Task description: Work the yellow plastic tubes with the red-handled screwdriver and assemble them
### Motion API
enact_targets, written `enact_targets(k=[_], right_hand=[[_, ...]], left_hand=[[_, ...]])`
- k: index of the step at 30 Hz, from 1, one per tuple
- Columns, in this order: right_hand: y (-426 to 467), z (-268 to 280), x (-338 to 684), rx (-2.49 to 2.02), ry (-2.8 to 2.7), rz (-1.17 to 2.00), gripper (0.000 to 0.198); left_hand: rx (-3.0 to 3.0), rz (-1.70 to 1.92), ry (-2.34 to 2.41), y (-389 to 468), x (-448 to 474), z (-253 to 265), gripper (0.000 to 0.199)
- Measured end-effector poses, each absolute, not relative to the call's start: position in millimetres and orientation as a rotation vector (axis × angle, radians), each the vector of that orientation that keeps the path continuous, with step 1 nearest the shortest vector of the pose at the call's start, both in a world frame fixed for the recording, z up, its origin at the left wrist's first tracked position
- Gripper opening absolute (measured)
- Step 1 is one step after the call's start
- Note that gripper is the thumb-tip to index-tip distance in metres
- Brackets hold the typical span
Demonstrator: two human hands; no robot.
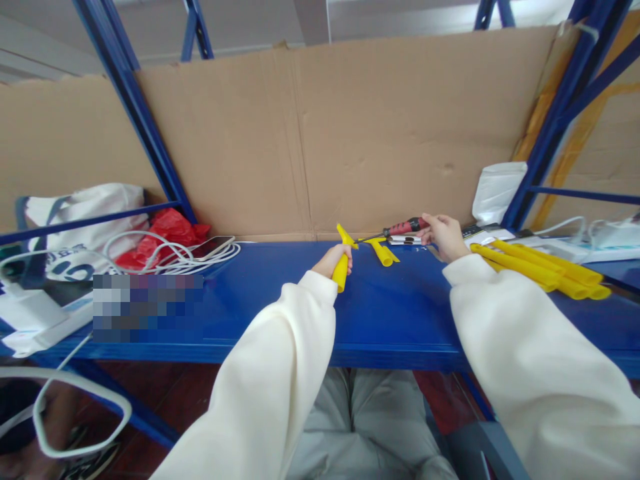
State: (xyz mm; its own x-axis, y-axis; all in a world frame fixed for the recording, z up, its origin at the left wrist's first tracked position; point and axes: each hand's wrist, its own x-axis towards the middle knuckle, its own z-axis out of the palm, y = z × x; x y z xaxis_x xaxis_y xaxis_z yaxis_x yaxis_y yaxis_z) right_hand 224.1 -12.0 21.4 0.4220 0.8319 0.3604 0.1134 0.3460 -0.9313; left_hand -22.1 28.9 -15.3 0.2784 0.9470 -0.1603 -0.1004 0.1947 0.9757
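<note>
My left hand (pixel 332 261) is wrapped round the tube-like handle of a yellow T-shaped piece (pixel 341 279), whose narrow head sticks up above my fingers. My right hand (pixel 443 236) grips the end of a screwdriver (pixel 401 228) with a red and black handle. Its thin shaft points left, and the tip is at the head of the held yellow piece; whether it touches a screw is too small to tell. A second yellow T-shaped piece (pixel 384 255) lies on the blue shelf (pixel 395 313) just under the screwdriver.
Several yellow tube-handled pieces (pixel 545 268) lie to the right, near a white pouch (pixel 499 192). Leftward are a coiled white cable (pixel 175 263), a phone (pixel 215 247), a red plastic bag (pixel 170 233), a cloth bag (pixel 107 200) and a power strip (pixel 55 327). Cardboard (pixel 380 133) walls the back.
</note>
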Motion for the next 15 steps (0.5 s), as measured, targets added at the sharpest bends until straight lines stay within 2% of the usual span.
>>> enact_targets(k=[10,15], right_hand=[[-4,16,224,-1.107,-1.146,0.652,0.019],[5,7,231,-1.162,-1.235,0.474,0.037]], left_hand=[[1.092,0.907,1.037,26,-22,-10,0.014],[1.085,0.885,1.072,14,-17,-4,0.008]])
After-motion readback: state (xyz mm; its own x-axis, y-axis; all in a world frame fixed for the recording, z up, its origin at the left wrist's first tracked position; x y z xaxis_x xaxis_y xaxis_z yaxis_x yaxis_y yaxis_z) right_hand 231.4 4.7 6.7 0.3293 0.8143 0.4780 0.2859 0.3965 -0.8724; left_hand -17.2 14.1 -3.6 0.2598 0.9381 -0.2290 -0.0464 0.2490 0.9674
